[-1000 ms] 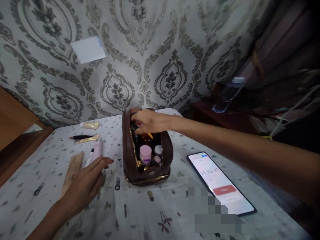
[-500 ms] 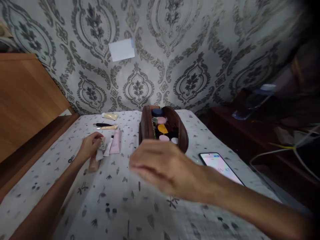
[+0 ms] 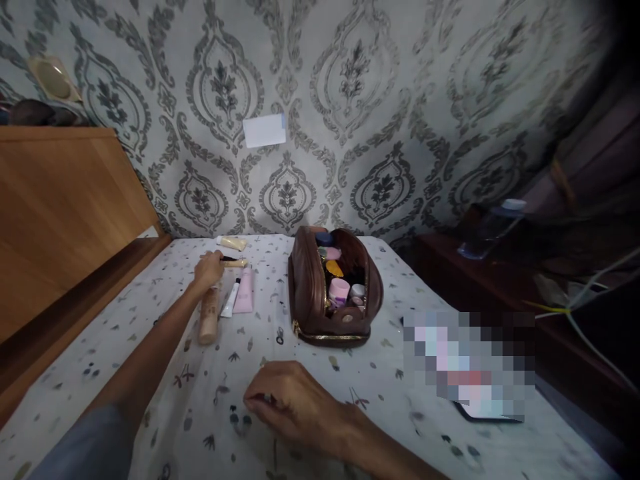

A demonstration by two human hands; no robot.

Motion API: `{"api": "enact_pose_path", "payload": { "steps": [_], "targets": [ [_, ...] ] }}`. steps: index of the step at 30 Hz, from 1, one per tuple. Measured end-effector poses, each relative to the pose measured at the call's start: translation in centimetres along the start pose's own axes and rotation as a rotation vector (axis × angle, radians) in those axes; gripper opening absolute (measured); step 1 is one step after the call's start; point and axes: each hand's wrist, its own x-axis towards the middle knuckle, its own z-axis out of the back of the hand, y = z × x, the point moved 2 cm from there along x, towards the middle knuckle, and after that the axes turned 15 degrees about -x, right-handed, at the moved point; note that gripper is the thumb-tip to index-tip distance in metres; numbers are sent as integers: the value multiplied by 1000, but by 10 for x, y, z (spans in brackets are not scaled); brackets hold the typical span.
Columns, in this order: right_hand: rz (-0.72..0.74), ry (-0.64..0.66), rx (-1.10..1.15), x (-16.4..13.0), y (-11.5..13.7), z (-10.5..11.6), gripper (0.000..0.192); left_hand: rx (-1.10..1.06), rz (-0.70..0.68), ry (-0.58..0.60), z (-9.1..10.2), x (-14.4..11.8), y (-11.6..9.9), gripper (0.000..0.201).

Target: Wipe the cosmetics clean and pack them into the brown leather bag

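At the left, my left hand [image 3: 207, 269] is closed, with its fingertips beside the handles of two makeup brushes [image 3: 234, 263]; what it holds, if anything, is hidden. Below it lies a beige bottle [image 3: 209, 320]. Just right of that are a small white tube [image 3: 231, 300] with a dark cap and a pink tube [image 3: 244, 292]. My right hand [image 3: 295, 403] is curled low over the cloth in front of the bag, thumb against fingers; any small thing between them cannot be made out. An open brown cosmetic bag [image 3: 306, 287] holds several jars.
A cream tube [image 3: 233, 244] lies near the wall. To the right lies a phone [image 3: 493, 410], mostly pixelated. A clear bottle [image 3: 487, 230] stands on a dark surface beyond the bed edge. A wooden board [image 3: 70, 200] borders the left side.
My left hand has moved away from a crumpled whitish thing, no longer visible, toward the brushes. My right hand has dropped from before the bag, uncovering its front. The view has shifted.
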Motion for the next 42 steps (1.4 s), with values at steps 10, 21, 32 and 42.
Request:
{"api": "enact_pose_path", "payload": {
  "steps": [10, 21, 32, 42],
  "targets": [
    [-203, 46, 122, -4, -17, -36, 18, 151, -76, 82, 10, 23, 14, 33],
    [-326, 11, 268, -9, -24, -45, 19, 219, -148, 353, 16, 35, 15, 36],
    [-392, -118, 638, -10, -27, -45, 17, 193, -55, 226, 34, -5, 28, 21],
    [-538, -325, 993, -10, -26, -37, 66, -92, -465, -79, 63, -131, -18, 40]
  ]
}}
